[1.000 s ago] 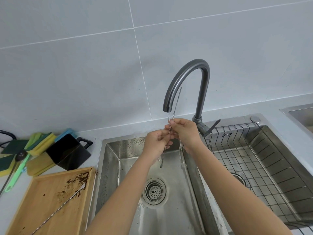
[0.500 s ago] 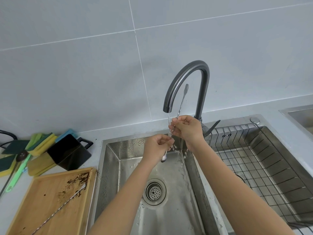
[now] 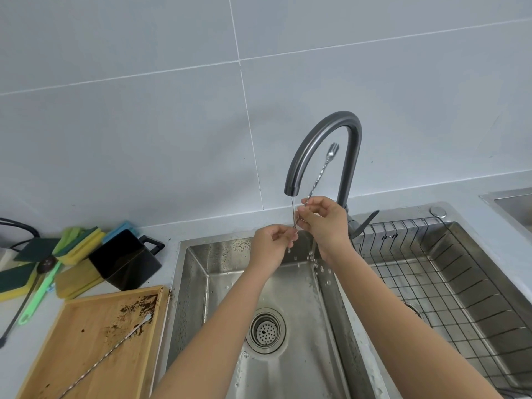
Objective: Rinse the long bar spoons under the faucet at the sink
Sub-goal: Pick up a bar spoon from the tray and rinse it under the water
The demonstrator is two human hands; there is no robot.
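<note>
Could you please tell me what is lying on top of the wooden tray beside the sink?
On the tray lies one bar spoon, diagonal, among brown crumbs. Its lower end runs out of view, so that tip cannot be seen.

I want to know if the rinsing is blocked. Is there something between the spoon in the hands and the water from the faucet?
Nothing visible blocks it. Both hands, left hand and right hand, hold the bar spoon, and the stream from the faucet falls straight onto its shaft between them.
</note>
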